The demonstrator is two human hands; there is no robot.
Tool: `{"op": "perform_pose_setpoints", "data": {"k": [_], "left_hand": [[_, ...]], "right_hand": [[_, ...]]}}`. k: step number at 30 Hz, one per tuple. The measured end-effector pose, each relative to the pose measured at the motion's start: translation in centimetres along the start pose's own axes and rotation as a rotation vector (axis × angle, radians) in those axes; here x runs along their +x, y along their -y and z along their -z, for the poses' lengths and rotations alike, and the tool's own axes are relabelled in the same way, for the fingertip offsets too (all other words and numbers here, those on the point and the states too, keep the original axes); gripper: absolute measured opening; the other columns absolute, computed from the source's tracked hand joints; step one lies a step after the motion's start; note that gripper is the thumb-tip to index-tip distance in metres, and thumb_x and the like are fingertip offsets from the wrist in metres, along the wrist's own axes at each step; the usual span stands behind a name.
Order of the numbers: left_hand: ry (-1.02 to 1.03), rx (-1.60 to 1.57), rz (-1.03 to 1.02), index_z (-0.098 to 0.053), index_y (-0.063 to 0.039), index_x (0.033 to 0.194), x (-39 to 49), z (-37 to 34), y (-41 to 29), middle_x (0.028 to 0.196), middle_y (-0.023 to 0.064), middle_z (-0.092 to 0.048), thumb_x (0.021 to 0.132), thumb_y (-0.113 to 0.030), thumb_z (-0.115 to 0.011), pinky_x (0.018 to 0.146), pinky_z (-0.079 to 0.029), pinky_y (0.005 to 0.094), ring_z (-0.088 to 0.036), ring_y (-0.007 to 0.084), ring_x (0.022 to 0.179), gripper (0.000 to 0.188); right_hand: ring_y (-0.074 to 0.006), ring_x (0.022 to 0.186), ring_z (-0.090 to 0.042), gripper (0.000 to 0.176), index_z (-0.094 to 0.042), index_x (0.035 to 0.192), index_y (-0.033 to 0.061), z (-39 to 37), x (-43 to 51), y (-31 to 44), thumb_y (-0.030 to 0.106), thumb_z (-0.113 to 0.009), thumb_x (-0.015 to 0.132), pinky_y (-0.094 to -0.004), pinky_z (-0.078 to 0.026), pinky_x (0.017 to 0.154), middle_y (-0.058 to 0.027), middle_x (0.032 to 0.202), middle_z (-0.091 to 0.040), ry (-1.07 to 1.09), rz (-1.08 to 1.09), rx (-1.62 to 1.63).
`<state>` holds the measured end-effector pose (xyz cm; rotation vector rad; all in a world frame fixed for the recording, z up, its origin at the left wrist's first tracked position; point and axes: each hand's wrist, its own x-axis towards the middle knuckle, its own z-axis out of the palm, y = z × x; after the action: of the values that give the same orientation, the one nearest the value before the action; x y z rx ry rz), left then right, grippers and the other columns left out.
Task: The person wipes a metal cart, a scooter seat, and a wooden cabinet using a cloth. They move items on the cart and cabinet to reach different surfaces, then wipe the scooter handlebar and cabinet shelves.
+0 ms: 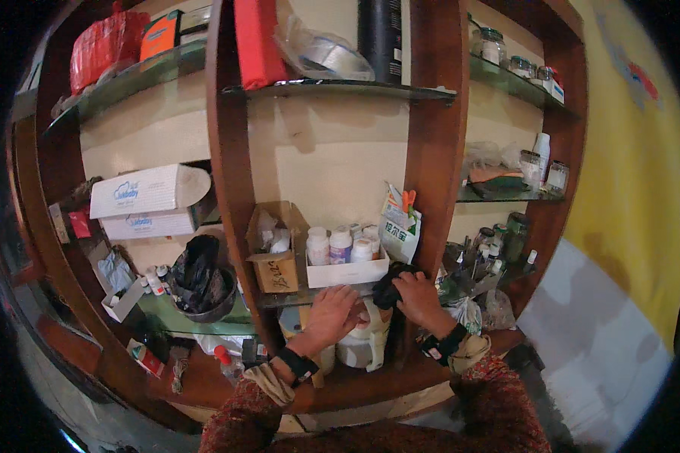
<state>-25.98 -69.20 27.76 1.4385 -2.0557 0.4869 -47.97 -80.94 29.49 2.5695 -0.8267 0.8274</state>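
My right hand (pixel 420 299) grips a black bundle (pixel 387 287), cloth or plastic, at the right end of the middle glass shelf. My left hand (pixel 333 316) is at the front of that shelf, back of the hand up; its palm side is hidden, so I cannot tell whether it holds anything. Just beyond it stands a white open box (pixel 348 274) of several plastic bottles (pixel 340 247). Behind the black bundle leans a white-and-green pouch (pixel 399 238) closed with an orange clip (pixel 409 199). Below the hands is a pale handled container (pixel 377 340), partly covered by my left hand.
A cardboard box (pixel 277 276) sits left of the bottles. In the left bay are white cartons (pixel 136 192) and a bowl (pixel 218 308) with a black plastic bag. Glass jars (pixel 515 235) and small bottles crowd the right bay. Wooden uprights (pixel 439 141) divide the bays.
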Motion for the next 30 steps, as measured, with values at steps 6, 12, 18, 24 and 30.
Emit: {"op": "perform_pose_setpoints", "data": {"k": [6,12,18,24,30], "left_hand": [[0.054,0.048,-0.019,-0.044,-0.004,0.132,-0.8,-0.3,0.5,0.135,0.0174,-0.045,0.074,-0.034,-0.069,0.106,-0.029,0.0455,-0.04,0.0335,0.127,0.07],[0.158,0.032,-0.104,-0.042,-0.013,0.136,-3.3,0.7,1.4,0.144,0.0183,-0.033,0.081,-0.036,-0.065,0.107,-0.025,0.0512,-0.029,0.0374,0.133,0.065],[0.168,-0.028,-0.096,-0.049,-0.012,0.129,-5.7,2.9,1.9,0.137,0.0183,-0.04,0.082,-0.031,-0.063,0.104,-0.029,0.0511,-0.035,0.0364,0.129,0.053],[-0.11,-0.239,0.036,-0.053,-0.011,0.122,-6.8,5.3,1.6,0.126,0.016,-0.052,0.074,-0.019,-0.068,0.093,-0.039,0.048,-0.05,0.0353,0.114,0.051],[0.017,-0.334,0.187,-0.048,-0.008,0.126,-4.9,7.4,1.0,0.131,0.0171,-0.048,0.079,-0.019,-0.068,0.095,-0.043,0.0428,-0.05,0.0386,0.114,0.053]], "right_hand": [[-0.0331,0.099,-0.051,0.05,-0.058,0.112,0.0084,0.0,0.1,0.4,0.013,-0.072,0.065,-0.0424,-0.047,0.08,-0.01,0.114,-0.054,0.036,-0.026,-0.014],[-0.0331,0.101,-0.049,0.05,-0.057,0.112,0.0072,0.8,0.5,1.8,0.011,-0.073,0.064,-0.0426,-0.047,0.081,-0.0101,0.115,-0.053,0.105,-0.098,-0.072],[-0.0344,0.1,-0.048,0.051,-0.056,0.113,0.0075,0.4,0.5,2.2,0.01,-0.072,0.065,-0.0443,-0.047,0.08,-0.011,0.113,-0.052,0.082,-0.088,-0.162],[-0.0346,0.102,-0.048,0.054,-0.056,0.115,0.0089,-0.7,0.5,1.7,0.011,-0.073,0.064,-0.0446,-0.048,0.079,-0.011,0.117,-0.051,0.107,-0.112,-0.185],[-0.0326,0.1,-0.049,0.054,-0.057,0.112,0.0107,-0.6,0.2,0.9,0.011,-0.074,0.061,-0.0431,-0.048,0.075,-0.0083,0.111,-0.053,0.024,-0.03,-0.119]]}}
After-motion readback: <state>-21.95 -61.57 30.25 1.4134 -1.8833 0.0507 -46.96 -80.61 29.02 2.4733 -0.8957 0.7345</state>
